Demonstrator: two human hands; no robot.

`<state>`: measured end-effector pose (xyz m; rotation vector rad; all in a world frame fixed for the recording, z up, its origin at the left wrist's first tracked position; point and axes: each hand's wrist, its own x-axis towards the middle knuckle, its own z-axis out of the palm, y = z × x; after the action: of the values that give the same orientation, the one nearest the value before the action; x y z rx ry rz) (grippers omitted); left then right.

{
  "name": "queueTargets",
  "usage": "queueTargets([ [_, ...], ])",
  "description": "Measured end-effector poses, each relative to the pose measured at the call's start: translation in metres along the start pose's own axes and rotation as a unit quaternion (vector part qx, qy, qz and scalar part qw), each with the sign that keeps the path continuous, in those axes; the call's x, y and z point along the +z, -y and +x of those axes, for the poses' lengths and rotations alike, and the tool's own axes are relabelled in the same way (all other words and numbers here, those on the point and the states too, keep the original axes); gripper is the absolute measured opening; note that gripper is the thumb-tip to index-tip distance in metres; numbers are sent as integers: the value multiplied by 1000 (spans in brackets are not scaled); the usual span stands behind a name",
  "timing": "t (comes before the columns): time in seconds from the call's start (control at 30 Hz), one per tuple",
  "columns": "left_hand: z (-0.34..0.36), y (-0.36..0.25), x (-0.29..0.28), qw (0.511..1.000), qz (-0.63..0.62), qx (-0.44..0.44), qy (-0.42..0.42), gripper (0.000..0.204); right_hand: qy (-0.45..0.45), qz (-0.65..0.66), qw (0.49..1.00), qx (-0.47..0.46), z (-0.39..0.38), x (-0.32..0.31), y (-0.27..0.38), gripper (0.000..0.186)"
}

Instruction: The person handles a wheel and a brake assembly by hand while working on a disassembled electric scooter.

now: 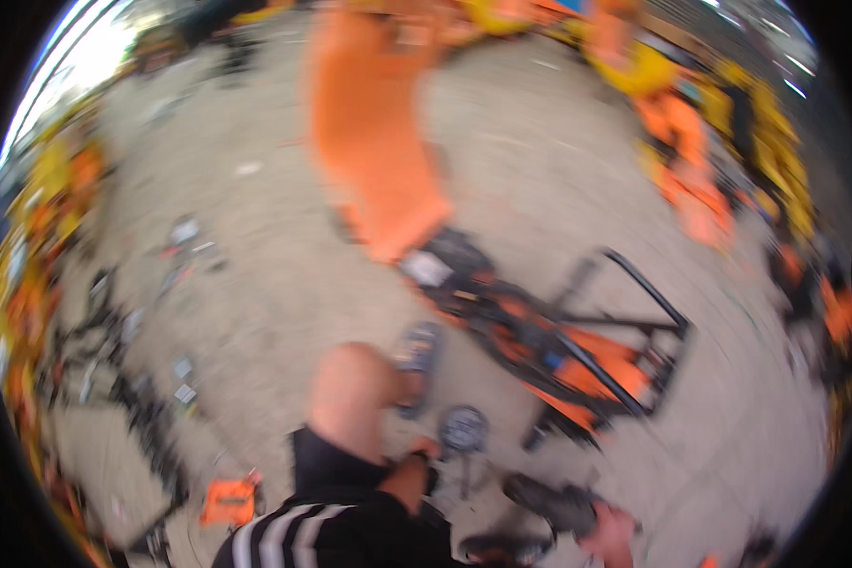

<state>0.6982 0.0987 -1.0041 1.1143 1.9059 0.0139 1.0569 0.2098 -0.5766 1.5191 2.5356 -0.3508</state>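
Machine (549,346), orange and black with a black frame, lies tipped on the concrete floor (256,284), blurred. Right hand (611,535) grips a dark tool (554,502), fingers wrapped round it; left hand (412,478) nears a round part (464,429), finger state unclear. Steadying the head first seems wise.

head cam — 1 fisheye view | looks steeply down | floor (256,284) near, blurred
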Motion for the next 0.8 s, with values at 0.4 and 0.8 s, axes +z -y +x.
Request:
queueTargets([
  [0.4, 3, -5, -45, 696, -592, -321, 249, 31, 42, 80, 995, -28, -8, -37, 8, 51],
  [0.8, 9, 24, -56, 578, -654, -286, 396, 29, 16, 91, 994, -52, 2, -45, 9, 51],
])
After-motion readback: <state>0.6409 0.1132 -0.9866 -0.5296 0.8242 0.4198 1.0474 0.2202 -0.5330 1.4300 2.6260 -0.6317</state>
